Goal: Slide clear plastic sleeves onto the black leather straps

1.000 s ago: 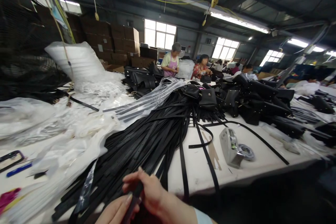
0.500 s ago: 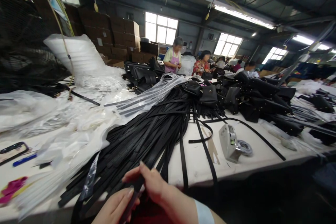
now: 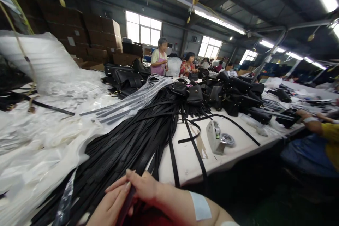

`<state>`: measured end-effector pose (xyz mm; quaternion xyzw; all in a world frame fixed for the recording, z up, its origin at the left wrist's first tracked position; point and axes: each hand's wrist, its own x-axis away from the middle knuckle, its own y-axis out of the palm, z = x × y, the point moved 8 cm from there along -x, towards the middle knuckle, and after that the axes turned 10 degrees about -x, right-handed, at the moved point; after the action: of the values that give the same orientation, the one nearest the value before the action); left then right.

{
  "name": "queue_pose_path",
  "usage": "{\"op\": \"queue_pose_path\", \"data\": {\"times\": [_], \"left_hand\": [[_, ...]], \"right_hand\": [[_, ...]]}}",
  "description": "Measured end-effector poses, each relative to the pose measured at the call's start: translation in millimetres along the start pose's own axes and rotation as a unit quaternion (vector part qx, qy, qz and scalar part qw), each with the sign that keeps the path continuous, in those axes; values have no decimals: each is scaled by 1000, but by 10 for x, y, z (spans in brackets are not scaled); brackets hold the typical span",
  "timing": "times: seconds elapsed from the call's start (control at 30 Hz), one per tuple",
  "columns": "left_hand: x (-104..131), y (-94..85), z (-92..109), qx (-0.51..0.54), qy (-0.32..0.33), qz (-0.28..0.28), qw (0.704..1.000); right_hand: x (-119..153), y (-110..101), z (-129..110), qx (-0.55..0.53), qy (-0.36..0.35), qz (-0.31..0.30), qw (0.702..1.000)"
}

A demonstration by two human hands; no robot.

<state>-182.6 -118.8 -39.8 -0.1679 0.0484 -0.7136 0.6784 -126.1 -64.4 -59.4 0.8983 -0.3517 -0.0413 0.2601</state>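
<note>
At the bottom centre, a dark strap (image 3: pixel 126 203) runs between my two hands. My left hand (image 3: pixel 111 201) is closed on its lower part, thumb lying along it. Just above and to the right, my right hand (image 3: pixel 141 185) wraps the same strap, its fingers reaching over toward the left hand. The hands touch or nearly touch. Right beyond them spreads a thick heap of long black straps (image 3: pixel 124 141), fanned over the white table (image 3: pixel 182 162). A clear plastic sleeve (image 3: pixel 66 197) lies at the heap's near left end.
A tape dispenser (image 3: pixel 215 137) stands on the table to the right. Black bags (image 3: pixel 194 95) are piled at the back. Plastic sleeves (image 3: pixel 47 141) cover the left side. Two people (image 3: pixel 159 56) work across the table; another person's arm (image 3: pixel 312 122) reaches in at right.
My view has swung to the right, so the table's contents sit further left and a person at the right edge has appeared. My hands have drawn closer together on the strap.
</note>
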Motion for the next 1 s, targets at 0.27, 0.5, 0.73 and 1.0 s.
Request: {"op": "queue_pose_path", "data": {"times": [0.27,0.5,0.73,1.0], "left_hand": [[-59,306,172,22,28,-87,996],[-109,325,326,9,55,-74,996],[-91,430,292,-7,59,-100,993],[-232,277,991,61,125,-95,986]], "right_hand": [[192,-560,-797,-110,-169,163,966],[301,-97,-410,-28,-19,15,999],[350,-567,-1221,-103,-198,129,966],[424,44,-1314,82,-114,23,990]]}}
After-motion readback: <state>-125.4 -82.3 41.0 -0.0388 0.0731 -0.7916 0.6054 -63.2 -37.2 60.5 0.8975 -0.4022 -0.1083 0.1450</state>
